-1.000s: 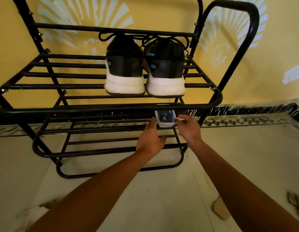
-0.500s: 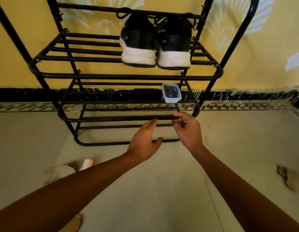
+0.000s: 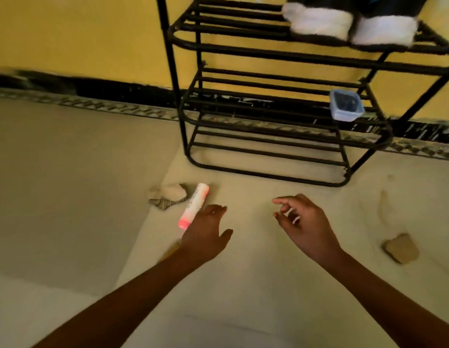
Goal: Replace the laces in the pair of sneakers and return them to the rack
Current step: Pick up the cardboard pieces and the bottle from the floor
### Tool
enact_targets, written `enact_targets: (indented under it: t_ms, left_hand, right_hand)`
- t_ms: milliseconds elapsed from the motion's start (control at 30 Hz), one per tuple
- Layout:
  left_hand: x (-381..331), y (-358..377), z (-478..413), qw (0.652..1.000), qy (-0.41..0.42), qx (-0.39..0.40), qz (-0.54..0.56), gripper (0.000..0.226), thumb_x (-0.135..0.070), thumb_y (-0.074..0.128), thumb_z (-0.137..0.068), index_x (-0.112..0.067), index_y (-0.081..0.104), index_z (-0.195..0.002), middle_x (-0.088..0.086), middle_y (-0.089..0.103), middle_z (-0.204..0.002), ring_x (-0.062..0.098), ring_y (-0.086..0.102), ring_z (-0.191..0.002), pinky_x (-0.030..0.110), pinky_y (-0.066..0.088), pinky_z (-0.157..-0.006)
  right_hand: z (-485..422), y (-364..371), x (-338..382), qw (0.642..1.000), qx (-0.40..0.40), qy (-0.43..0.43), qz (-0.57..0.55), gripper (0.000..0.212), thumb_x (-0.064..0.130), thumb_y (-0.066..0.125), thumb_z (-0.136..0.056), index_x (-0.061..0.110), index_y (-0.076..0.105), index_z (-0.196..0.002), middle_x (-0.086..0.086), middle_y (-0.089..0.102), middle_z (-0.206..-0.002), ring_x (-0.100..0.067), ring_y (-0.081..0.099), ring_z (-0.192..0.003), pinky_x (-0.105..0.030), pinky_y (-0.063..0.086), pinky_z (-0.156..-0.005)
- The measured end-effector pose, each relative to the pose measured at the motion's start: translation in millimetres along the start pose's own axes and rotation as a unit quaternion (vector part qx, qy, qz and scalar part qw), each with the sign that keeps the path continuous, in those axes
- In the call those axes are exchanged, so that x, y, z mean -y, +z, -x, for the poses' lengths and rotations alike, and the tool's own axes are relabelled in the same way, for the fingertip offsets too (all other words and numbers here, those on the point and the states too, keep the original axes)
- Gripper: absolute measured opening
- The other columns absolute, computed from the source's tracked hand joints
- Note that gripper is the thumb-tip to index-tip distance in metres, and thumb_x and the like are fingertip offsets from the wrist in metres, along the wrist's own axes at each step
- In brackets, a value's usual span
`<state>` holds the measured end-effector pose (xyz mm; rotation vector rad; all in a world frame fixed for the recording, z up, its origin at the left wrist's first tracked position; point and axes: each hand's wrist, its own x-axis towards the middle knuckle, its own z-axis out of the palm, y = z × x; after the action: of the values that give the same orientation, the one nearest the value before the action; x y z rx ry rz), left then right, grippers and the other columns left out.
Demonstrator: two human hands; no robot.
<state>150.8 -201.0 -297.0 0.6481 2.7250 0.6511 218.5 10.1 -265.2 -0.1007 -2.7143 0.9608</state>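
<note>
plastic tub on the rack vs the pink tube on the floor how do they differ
The plastic tub sits on a middle shelf of the rack; the pink tube lies on the floor. The tub is boxy and pale blue with dark contents; the tube is long and white with a pink end. The tube is beside the left hand; the tub is well away from it. Shared: neither is held.

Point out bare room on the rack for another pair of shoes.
Bottom shelf: bare across. Middle shelf: free left of the small tub. Upper shelf: free left of the sneakers; crowded at its right end.
</note>
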Motion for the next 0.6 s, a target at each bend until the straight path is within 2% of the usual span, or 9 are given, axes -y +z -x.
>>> enact_targets:
  t_ms: [67, 133, 233, 300, 400, 500, 600]
  left_hand:
    - [34.1, -2.4, 11.2, 0.994, -0.096, 0.028, -0.048, 0.063, -0.037, 0.056, -0.09, -0.016, 0.03, -0.143, 0.006, 0.033, -0.143, 0.023, 0.039, -0.126, 0.032, 0.037, -0.104]
    - [65.4, -4.4, 24.0, 0.98, -0.181, 0.054, -0.062, 0.061, -0.036, 0.058, -0.089, -0.012, 0.032, -0.139, 0.01, 0.034, -0.137, 0.026, 0.039, -0.122, 0.035, 0.041, -0.097]
    - [101.4, 0.1, 40.0, 0.964, -0.245, 0.078, -0.061, 0.067, -0.044, 0.063, -0.084, -0.009, 0.035, -0.134, 0.011, 0.038, -0.132, 0.027, 0.04, -0.121, 0.036, 0.042, -0.094]
    - [116.3, 7.0, 45.4, 0.96, -0.261, 0.087, -0.054, 0.073, -0.052, 0.064, -0.081, -0.006, 0.035, -0.131, 0.011, 0.041, -0.129, 0.028, 0.043, -0.119, 0.036, 0.042, -0.092]
    - [122.2, 14.7, 44.0, 0.96, -0.266, 0.083, -0.038, 0.076, -0.056, 0.066, -0.077, -0.006, 0.037, -0.127, 0.01, 0.045, -0.125, 0.027, 0.047, -0.114, 0.034, 0.044, -0.085]
    - [121.5, 19.9, 35.7, 0.961, -0.264, 0.087, 0.002, 0.064, -0.05, 0.069, -0.077, -0.011, 0.042, -0.119, 0.008, 0.054, -0.118, 0.025, 0.054, -0.107, 0.033, 0.044, -0.078]
    - [122.7, 18.7, 26.5, 0.959, -0.254, 0.124, 0.028, 0.049, -0.041, 0.068, -0.08, -0.014, 0.053, -0.117, 0.005, 0.058, -0.116, 0.022, 0.056, -0.107, 0.029, 0.043, -0.077]
  right_hand:
    - [5.1, 14.0, 5.5, 0.999, 0.031, -0.011, -0.001, 0.028, 0.014, 0.069, -0.083, 0.022, 0.067, -0.11, 0.01, 0.055, -0.089, -0.003, 0.059, -0.069, -0.021, 0.049, -0.062]
    - [10.1, 27.4, 10.4, 0.998, 0.063, -0.022, 0.002, 0.027, 0.014, 0.069, -0.083, 0.024, 0.067, -0.109, 0.013, 0.054, -0.09, -0.003, 0.059, -0.071, -0.018, 0.046, -0.062]
    - [14.0, 37.8, 17.7, 0.99, 0.129, -0.046, 0.033, 0.026, 0.018, 0.068, -0.085, 0.026, 0.067, -0.109, 0.016, 0.053, -0.092, -0.002, 0.059, -0.076, -0.014, 0.041, -0.062]
    - [10.3, 36.2, 24.2, 0.976, 0.181, -0.086, 0.081, 0.026, 0.022, 0.066, -0.086, 0.027, 0.066, -0.112, 0.018, 0.051, -0.095, -0.001, 0.058, -0.075, -0.013, 0.04, -0.063]
    - [-3.5, 20.8, 39.9, 0.944, 0.241, -0.155, 0.164, 0.028, 0.031, 0.061, -0.089, 0.032, 0.062, -0.117, 0.022, 0.048, -0.102, 0.0, 0.057, -0.084, -0.015, 0.041, -0.067]
    - [-21.0, 6.6, 58.1, 0.887, 0.318, -0.204, 0.265, 0.034, 0.04, 0.05, -0.094, 0.038, 0.052, -0.127, 0.021, 0.046, -0.118, 0.0, 0.053, -0.1, -0.015, 0.039, -0.076]
    - [-41.6, 10.1, 73.1, 0.829, 0.364, -0.252, 0.342, 0.037, 0.041, 0.041, -0.097, 0.037, 0.044, -0.134, 0.015, 0.043, -0.128, -0.005, 0.047, -0.114, -0.018, 0.04, -0.086]
